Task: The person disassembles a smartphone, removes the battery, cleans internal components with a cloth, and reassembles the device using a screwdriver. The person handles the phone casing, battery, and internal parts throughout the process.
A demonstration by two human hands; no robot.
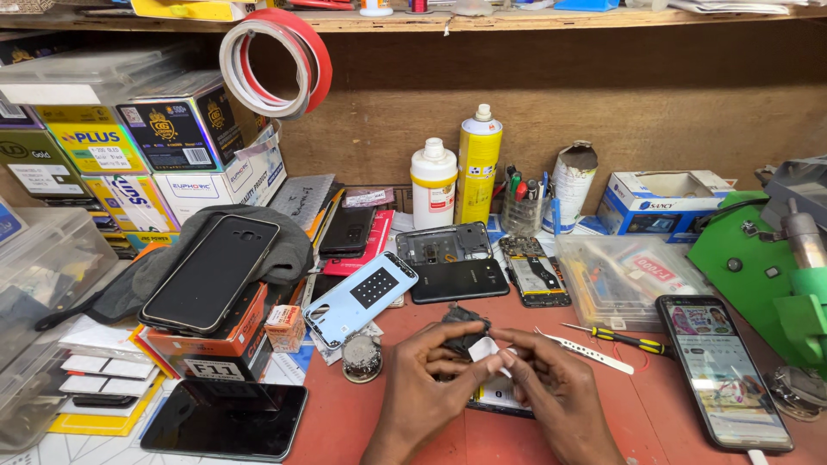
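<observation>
Both hands meet low in the centre of the view, above the red surface (362, 422). The left hand (431, 379) and the right hand (551, 383) together pinch a small white adhesive strip (484, 350), the fingers of each hand closed on it at the fingertips. Just behind the strip, touching the left fingertips, sits a small dark crumpled piece (465, 320); what it is cannot be told. Under the hands lies a flat dark device (495, 398), mostly hidden. Near the right hand, a pair of metal tweezers (586, 351) and a black-and-yellow screwdriver (622, 338) rest on the surface, and beyond them a smartphone (724, 370) lies with its screen lit. Near the left hand stands a small round metal object (362, 356), with a light blue phone back cover (360, 299) just behind it. Further back lie an opened phone body (457, 267) and a phone with exposed circuit board (536, 274). A clear plastic parts box (622, 277) sits right of these.
</observation>
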